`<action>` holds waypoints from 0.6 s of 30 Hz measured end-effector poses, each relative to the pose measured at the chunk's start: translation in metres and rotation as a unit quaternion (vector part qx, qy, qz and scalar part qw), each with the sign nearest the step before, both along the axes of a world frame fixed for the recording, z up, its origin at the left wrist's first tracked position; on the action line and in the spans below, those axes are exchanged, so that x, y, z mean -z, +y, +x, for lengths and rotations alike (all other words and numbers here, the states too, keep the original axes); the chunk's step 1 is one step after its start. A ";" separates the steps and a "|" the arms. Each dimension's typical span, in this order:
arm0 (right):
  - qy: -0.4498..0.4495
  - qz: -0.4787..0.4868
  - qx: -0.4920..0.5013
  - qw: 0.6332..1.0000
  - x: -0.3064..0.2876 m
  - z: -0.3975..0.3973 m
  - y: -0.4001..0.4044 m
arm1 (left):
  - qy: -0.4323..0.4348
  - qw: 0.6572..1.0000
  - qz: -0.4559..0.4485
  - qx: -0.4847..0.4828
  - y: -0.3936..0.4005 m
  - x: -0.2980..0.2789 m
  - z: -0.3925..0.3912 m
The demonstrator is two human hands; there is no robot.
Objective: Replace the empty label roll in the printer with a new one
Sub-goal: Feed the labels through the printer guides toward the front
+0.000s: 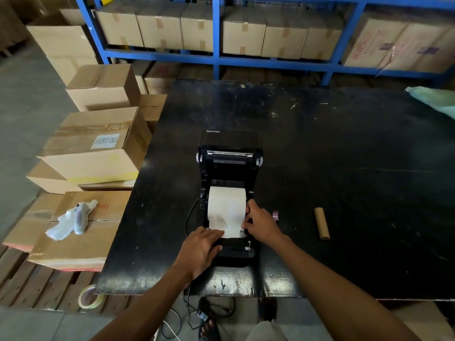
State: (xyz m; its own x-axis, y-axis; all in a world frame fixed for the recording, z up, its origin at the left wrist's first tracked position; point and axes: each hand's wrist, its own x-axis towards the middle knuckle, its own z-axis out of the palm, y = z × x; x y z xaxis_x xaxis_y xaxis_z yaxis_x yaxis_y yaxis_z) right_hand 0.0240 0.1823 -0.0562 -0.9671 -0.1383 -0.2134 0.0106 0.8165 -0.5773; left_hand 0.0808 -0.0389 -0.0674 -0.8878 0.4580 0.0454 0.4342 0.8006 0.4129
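A black label printer (230, 166) stands on the black table (344, 168) with its lid swung open away from me. A new white label roll (226, 200) sits in its bay, and a strip of paper runs toward the front slot. My left hand (200, 247) lies flat on the front of the printer, fingers straight, pressing the paper's end down. My right hand (261, 223) is at the roll's right side, fingers curled on the paper's right edge. The empty brown cardboard core (321, 223) lies on the table to the right.
A small pink object (275, 214) sits just right of the printer. Stacked cardboard boxes (93, 148) and a crumpled plastic wrapper (71, 220) are to the left, a tape roll (89, 297) lies on the pallet, cables (197, 313) hang below the table edge. Blue shelving (216, 55) stands behind.
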 end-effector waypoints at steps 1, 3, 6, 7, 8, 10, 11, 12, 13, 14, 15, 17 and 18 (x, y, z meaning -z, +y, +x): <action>0.002 0.004 -0.001 1.000 0.000 0.000 0.000 | 0.002 1.000 0.003 0.001 0.000 0.000 0.000; -0.004 -0.002 0.001 1.000 -0.001 0.001 0.001 | 0.005 1.000 0.001 0.003 -0.001 0.001 0.001; -0.012 -0.024 -0.002 1.000 -0.005 0.001 0.004 | 0.008 1.000 -0.008 0.002 -0.002 0.003 0.002; -0.006 -0.029 -0.003 1.000 -0.006 0.003 0.004 | 0.007 1.000 -0.008 0.003 -0.003 0.002 0.002; 0.009 -0.032 -0.002 0.999 -0.006 0.006 0.004 | 0.006 1.000 -0.010 0.006 -0.003 0.002 0.002; 0.064 -0.026 0.003 0.998 -0.004 0.016 0.002 | 0.005 1.000 -0.020 0.011 -0.003 0.001 0.001; 0.096 -0.021 0.001 0.995 -0.003 0.021 0.001 | 0.005 1.000 -0.025 0.014 -0.003 0.001 0.001; 0.125 -0.013 -0.014 0.992 -0.001 0.027 0.000 | 0.004 0.999 -0.029 0.017 -0.003 0.002 0.001; 0.148 0.006 -0.041 0.988 0.001 0.033 -0.002 | 0.002 0.999 -0.032 0.020 -0.003 0.002 0.001; 0.166 0.035 -0.077 0.982 0.004 0.037 -0.002 | 0.003 0.999 -0.035 0.022 -0.003 0.002 0.001; 0.176 0.076 -0.114 0.975 0.006 0.041 -0.004 | 0.006 0.999 -0.037 0.024 -0.002 0.003 0.001; 0.194 0.154 -0.164 0.955 0.013 0.048 -0.004 | 0.009 0.999 -0.025 0.020 -0.001 0.002 0.001; 0.204 0.180 -0.173 0.946 0.015 0.052 -0.004 | 0.009 1.000 -0.016 0.016 0.000 0.001 0.001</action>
